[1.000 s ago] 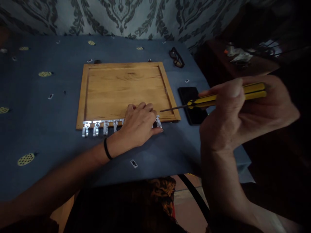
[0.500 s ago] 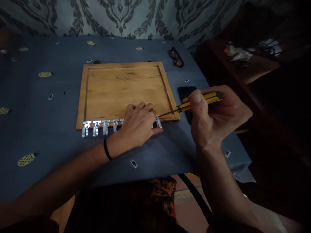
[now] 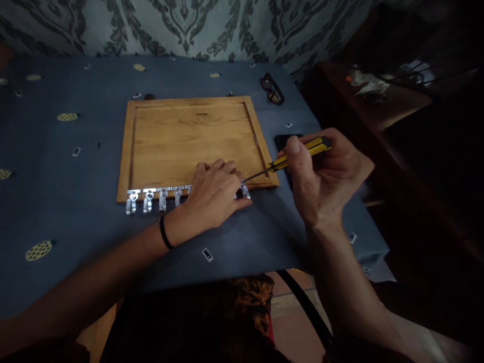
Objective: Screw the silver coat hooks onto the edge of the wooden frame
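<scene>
Wooden board (image 3: 189, 136) flat on blue tablecloth (image 3: 86, 191); metal hook rail (image 3: 148, 194) along the board's near edge, 4 hooks showing left of the person's left hand (image 3: 214, 194). That hand rests over the board's near edge, fingers bent, placed as 1 s ago; whether it clamps the rail, cannot tell. Right hand (image 3: 321, 181) closed around yellow-and-black screwdriver (image 3: 279, 164). 1 s ago: hand farther right of board, tip short of the rail. Now: hand nearer the board, tip at rail's right end, contact too small to confirm. Phone (image 3: 284, 141), right of board, now mostly covered.
</scene>
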{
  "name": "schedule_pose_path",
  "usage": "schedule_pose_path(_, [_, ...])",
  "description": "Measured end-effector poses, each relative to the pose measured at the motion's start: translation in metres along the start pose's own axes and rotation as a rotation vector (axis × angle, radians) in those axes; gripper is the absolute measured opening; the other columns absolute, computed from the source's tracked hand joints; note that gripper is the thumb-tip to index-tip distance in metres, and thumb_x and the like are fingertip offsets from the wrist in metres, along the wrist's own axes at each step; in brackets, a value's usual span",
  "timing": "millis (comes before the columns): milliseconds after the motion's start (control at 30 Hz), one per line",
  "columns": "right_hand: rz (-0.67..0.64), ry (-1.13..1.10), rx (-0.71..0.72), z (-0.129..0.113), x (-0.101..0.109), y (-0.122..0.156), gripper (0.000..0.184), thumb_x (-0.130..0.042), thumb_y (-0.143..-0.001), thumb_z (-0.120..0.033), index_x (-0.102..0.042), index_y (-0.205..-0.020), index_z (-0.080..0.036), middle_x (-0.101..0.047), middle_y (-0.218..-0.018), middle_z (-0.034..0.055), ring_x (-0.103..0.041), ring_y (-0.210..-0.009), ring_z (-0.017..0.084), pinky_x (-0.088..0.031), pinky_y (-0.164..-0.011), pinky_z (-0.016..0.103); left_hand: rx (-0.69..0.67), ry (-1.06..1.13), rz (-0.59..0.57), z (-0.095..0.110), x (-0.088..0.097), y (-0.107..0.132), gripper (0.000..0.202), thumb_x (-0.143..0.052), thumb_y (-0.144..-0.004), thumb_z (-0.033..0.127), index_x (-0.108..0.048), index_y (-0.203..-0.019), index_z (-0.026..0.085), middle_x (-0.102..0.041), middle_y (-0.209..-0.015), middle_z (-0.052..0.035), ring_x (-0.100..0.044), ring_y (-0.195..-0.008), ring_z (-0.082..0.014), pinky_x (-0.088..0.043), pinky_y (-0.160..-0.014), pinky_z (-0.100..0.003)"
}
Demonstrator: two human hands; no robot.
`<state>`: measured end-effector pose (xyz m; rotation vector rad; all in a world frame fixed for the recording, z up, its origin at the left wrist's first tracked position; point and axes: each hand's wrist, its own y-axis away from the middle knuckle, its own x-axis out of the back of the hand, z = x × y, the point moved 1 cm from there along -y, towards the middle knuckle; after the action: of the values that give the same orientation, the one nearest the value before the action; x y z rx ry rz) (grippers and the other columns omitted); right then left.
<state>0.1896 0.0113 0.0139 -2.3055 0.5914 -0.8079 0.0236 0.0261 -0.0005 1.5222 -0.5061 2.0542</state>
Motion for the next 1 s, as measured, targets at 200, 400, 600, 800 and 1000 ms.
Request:
schedule_pose_path(200, [-0.049, 0.056, 0.064, -0.002, 0.0, -0.003, 0.031, -0.063, -0.094, -0.045, -0.058, -0.073, -0.023, -0.054, -0.061, -0.0043, -0.048, -0.055, 0.012, -0.037, -0.056, 0.029, -0.004, -0.008, -0.001, 0.0, 0.001, 0.0, 0.038, -0.073, -0.09, 0.049, -0.07, -0.108, 0.015, -0.066, -0.118, -0.0106, -0.057, -0.119, -0.0318, -0.041, -0.093, -0.045])
schedule_pose_path(400, [-0.074, 0.048, 0.083, -0.002, -0.004, -0.006, 0.029, -0.062, -0.093, -0.043, -0.056, -0.071, -0.024, -0.052, -0.063, -0.0041, -0.049, -0.057, 0.012, -0.039, -0.059, 0.03, -0.035, -0.026, 0.021, -0.001, -0.001, 0.001, 0.039, -0.073, -0.09, 0.05, -0.07, -0.104, 0.014, -0.067, -0.114, -0.0107, -0.059, -0.117, -0.0325, -0.044, -0.091, -0.045])
schedule_pose_path(600, [-0.069, 0.022, 0.117, 0.004, -0.005, -0.009, 0.034, -0.062, -0.092, -0.045, -0.052, -0.069, -0.023, -0.048, -0.059, -0.0049, -0.043, -0.053, 0.01, -0.034, -0.053, 0.028, -0.051, -0.008, 0.033, -0.006, 0.006, -0.001, 0.045, -0.075, -0.087, 0.053, -0.069, -0.102, 0.011, -0.069, -0.107, -0.0133, -0.064, -0.105, -0.0305, -0.049, -0.089, -0.042])
schedule_pose_path(800, [-0.072, 0.078, 0.093, 0.004, -0.005, -0.008, 0.039, -0.059, -0.092, -0.055, -0.052, -0.069, -0.024, -0.049, -0.057, -0.0042, -0.043, -0.052, 0.012, -0.035, -0.053, 0.029, 0.048, 0.154, 0.156, -0.053, 0.052, 0.012, 0.036, -0.067, -0.091, 0.045, -0.07, -0.111, 0.016, -0.073, -0.113, -0.0084, -0.066, -0.107, -0.0265, -0.05, -0.094, -0.039])
schedule_pose_path(1000, [-0.078, 0.043, 0.065, -0.002, -0.003, -0.01, 0.039, -0.062, -0.089, -0.053, -0.053, -0.065, -0.024, -0.051, -0.057, -0.0035, -0.043, -0.051, 0.012, -0.034, -0.052, 0.029, 0.353, 0.265, 0.401, -0.149, 0.071, 0.062, 0.028, -0.064, -0.085, 0.039, -0.074, -0.101, 0.019, -0.077, -0.101, -0.0047, -0.07, -0.094, -0.0231, -0.053, -0.087, -0.034])
